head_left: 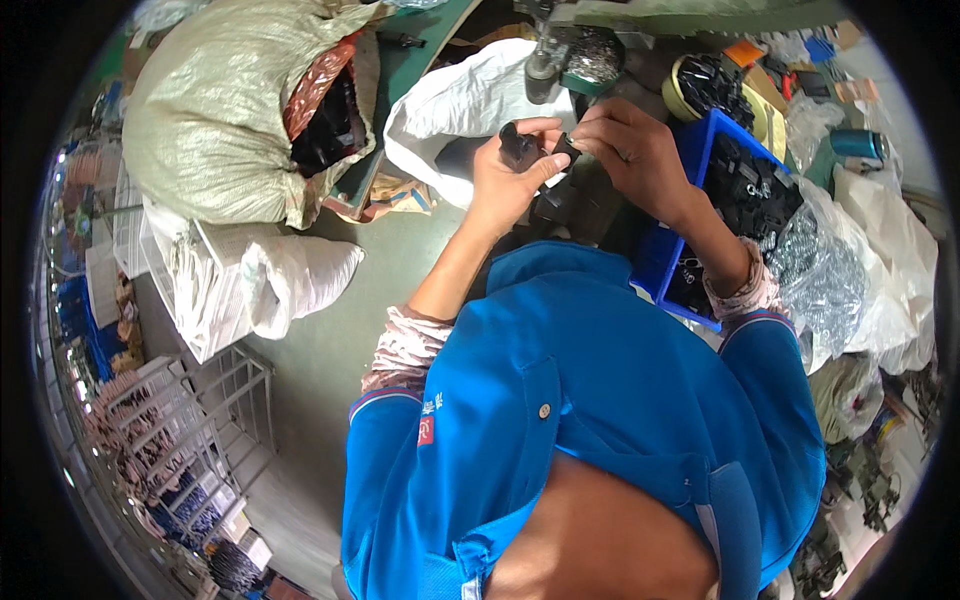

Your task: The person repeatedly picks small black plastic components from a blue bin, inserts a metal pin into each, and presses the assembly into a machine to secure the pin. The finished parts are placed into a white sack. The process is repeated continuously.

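In front of my chest, my left hand [498, 188] is closed around a black moulded part [517, 148] with a rounded end. My right hand [640, 155] comes in from the right, its thumb and fingers pinched at a small dark piece [564, 149] beside the left thumb. Whether that piece belongs to the black part I cannot tell. Just beyond my hands lies the mouth of a white sack [440, 100]. A blue crate [696, 155] filled with black parts [745, 195] and some metal bits stands by my right forearm.
A dark machine column [541, 75] rises behind my hands, near a heap of small shiny pieces [595, 55]. A large woven sack [220, 110] with dark contents is at the far left. Clear plastic bags [825, 270] lie right of the crate. A metal rack [215, 420] stands at the left.
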Available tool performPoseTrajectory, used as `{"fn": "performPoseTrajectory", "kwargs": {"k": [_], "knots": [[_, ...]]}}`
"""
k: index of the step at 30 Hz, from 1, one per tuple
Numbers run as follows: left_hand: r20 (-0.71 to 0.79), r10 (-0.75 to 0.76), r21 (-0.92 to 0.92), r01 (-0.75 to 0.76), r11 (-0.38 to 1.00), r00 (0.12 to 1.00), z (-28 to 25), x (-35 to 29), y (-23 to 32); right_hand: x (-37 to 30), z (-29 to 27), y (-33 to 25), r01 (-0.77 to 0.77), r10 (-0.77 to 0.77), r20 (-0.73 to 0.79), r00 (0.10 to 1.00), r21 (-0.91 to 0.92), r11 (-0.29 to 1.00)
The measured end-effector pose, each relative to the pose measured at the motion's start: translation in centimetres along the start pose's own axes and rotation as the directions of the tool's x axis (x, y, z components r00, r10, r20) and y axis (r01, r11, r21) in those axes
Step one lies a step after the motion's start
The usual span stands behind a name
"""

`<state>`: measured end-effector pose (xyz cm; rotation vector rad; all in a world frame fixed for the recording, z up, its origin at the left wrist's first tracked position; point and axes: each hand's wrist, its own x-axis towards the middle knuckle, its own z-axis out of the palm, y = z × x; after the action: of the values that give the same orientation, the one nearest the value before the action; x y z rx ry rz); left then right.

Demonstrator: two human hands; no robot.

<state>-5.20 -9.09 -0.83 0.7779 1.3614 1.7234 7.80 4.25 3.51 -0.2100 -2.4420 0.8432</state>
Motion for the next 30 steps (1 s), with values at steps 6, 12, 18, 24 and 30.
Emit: {"fn": "performPoseTrajectory", "kwargs": {"k": [6,12,18,24,30], "knots": [[-0.107,0.227,0.208,-0.201,0.957,0.968,-1.4,-1.4,0.3,0.9,2.2,0.1,-0.48,0.461,0.207,0.863,0.62,0.62],[-0.181,0.18,0.155,-0.153,0.976,0.967,-2.1,-1.4,0.3,-0.6,4.7,-0.7,-0.631,0.555,0.551,0.623,0.774,-0.061],[-0.009,0.264,0.333,-0.246,0.91,0.965,-4.4,-0.1,1.6,-1.0,4.7,0.5,-0.552,0.597,0.437,0.673,0.834,0.011],[0.003,0.24,0.422,-0.218,0.88,0.971,-3.5,1.0,1.6,-1.3,4.4,1.0,-0.516,0.606,0.33,0.724,0.842,0.158],[-0.092,-0.024,0.25,0.047,0.967,0.995,-2.5,0.9,0.6,-2.1,4.8,1.9,-0.494,0.618,0.191,0.762,0.789,0.364]]}}
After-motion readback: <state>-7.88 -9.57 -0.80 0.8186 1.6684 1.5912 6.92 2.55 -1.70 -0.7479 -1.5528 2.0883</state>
